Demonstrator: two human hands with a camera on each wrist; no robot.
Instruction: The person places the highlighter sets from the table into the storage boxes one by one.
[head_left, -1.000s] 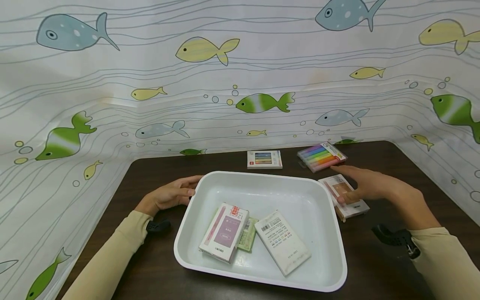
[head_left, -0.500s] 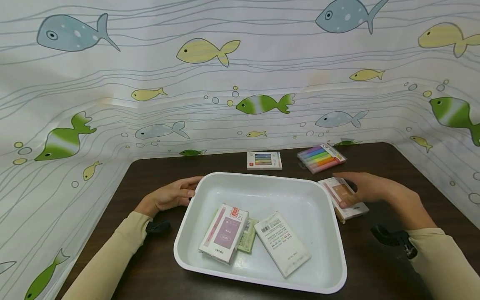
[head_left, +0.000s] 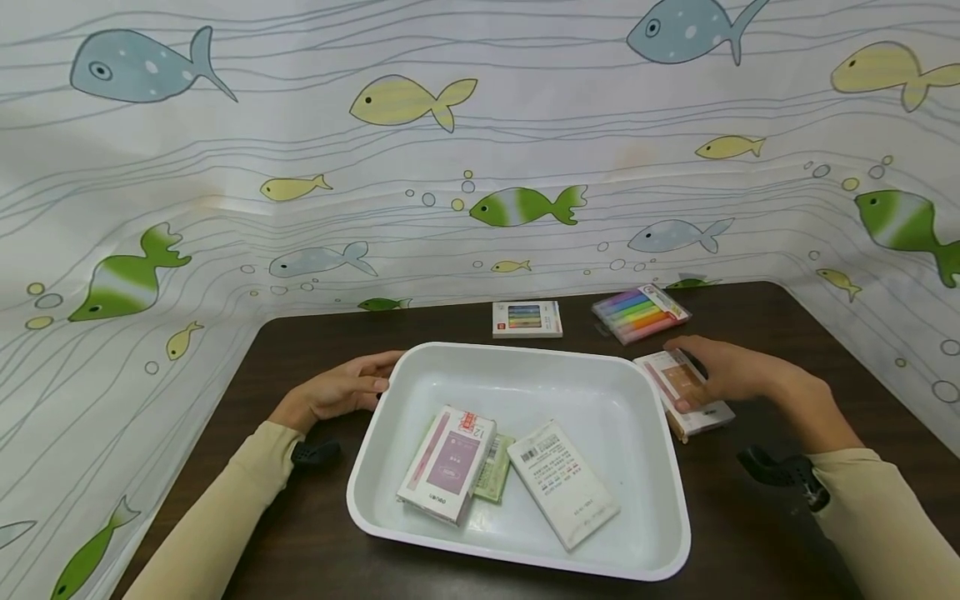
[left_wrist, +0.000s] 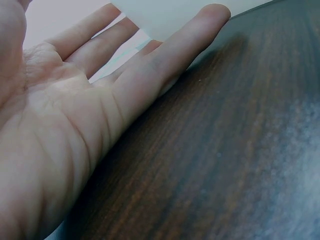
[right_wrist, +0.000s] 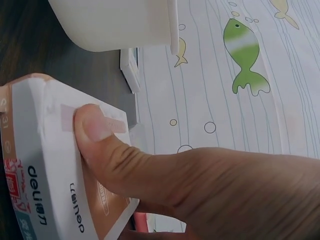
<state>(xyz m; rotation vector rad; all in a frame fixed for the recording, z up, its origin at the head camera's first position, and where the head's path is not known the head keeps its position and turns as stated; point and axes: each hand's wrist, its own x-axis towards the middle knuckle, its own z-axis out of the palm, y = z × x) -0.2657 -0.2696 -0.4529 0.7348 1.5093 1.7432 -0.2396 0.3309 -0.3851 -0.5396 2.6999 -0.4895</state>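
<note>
At the right, my right hand [head_left: 738, 371] grips a white and orange-brown cardboard box [head_left: 681, 382] that lies beside the tray's right rim. Its thumb [right_wrist: 95, 125] presses the box's face in the right wrist view; the other fingers are mostly hidden. My left hand [head_left: 341, 387] touches the left wall of a white plastic tray [head_left: 525, 354], its fingers [left_wrist: 165, 65] extended in the left wrist view. Inside the tray are a white and purple box [head_left: 450, 467], a green box [head_left: 495, 475] partly under it, and a white box [head_left: 562, 483] with printed text upward.
Behind the tray, a flat white pack with a coloured window [head_left: 527, 319] and a clear case of rainbow-coloured pens [head_left: 640, 313] lie on the dark wooden table [head_left: 315, 508]. A fish-patterned cloth [head_left: 420, 167] stands around the back and sides.
My right hand has lowered and its forefinger has drawn in, so that it now grips the brown and white box. The left hand stays at the tray.
</note>
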